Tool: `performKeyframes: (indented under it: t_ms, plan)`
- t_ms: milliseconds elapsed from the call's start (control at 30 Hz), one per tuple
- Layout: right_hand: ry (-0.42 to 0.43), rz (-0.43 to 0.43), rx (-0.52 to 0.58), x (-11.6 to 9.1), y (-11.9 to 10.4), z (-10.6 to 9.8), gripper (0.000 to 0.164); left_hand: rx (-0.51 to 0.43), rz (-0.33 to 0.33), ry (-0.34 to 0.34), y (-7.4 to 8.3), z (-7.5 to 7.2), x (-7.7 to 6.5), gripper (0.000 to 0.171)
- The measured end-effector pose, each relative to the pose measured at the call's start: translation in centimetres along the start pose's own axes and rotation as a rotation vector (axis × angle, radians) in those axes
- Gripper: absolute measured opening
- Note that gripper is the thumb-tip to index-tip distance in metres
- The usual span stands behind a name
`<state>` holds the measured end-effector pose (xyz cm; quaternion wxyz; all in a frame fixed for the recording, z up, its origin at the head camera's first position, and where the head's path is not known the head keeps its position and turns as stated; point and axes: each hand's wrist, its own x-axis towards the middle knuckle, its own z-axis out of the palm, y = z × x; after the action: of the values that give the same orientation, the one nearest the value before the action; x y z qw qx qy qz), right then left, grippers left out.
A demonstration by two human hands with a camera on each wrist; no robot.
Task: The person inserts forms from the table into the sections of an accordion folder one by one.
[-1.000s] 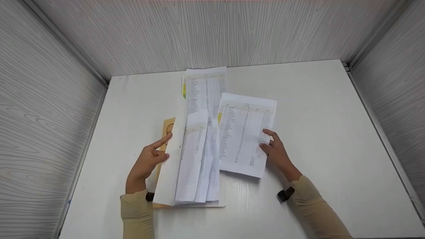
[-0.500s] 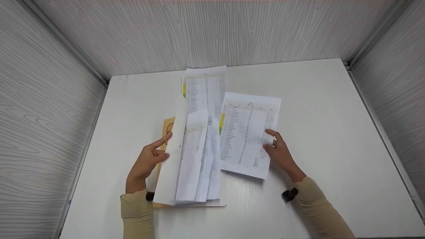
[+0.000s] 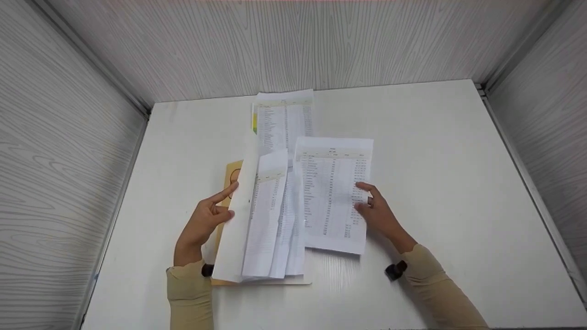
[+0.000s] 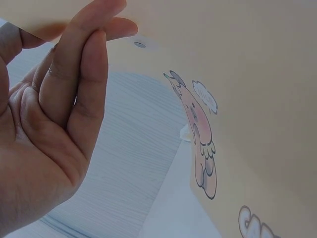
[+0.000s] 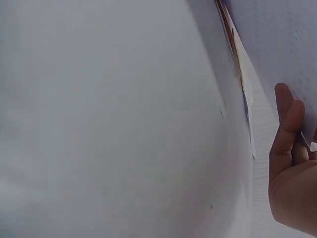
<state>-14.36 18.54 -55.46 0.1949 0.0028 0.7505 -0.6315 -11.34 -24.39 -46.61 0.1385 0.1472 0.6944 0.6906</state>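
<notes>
My left hand (image 3: pixel 202 222) pinches the edge of a paper folder's raised front cover (image 3: pixel 236 233). The cover is white inside; its tan outside carries a cartoon figure (image 4: pixel 198 129) in the left wrist view. Inside the folder stand several folded printed sheets (image 3: pixel 263 224). With thumb and fingers, my right hand (image 3: pixel 379 211) grips the right edge of a printed sheet (image 3: pixel 339 197). That sheet is held right of the folder, its left edge close against the folder's papers. In the right wrist view, my right hand (image 5: pixel 292 163) is partly cut off beside the paper.
Another printed sheet (image 3: pixel 284 117) with a yellow-green strip at its left lies behind the folder, near the back wall. The white tabletop (image 3: pixel 440 160) extends to both sides. Wood-grain panels (image 3: pixel 293 46) enclose the back and sides.
The right hand first shifted the sheet slightly right, then back left and a little nearer. The sheet now stands straighter, its yellow-green strip out of sight. The left hand stays put.
</notes>
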Motion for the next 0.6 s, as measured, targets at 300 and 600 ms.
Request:
performKeyframes:
  t_ms: [300,600]
  plan:
    - [-0.03,0.022,-0.018,-1.1,0.3,0.7,0.057,0.0,-0.02,0.02,0.1,0.1,0.0,0.064]
    - [-0.072,0.072,-0.056,-2.5,0.6,1.5,0.058,0.032,-0.04,0.04,0.0,0.0,0.0,0.065]
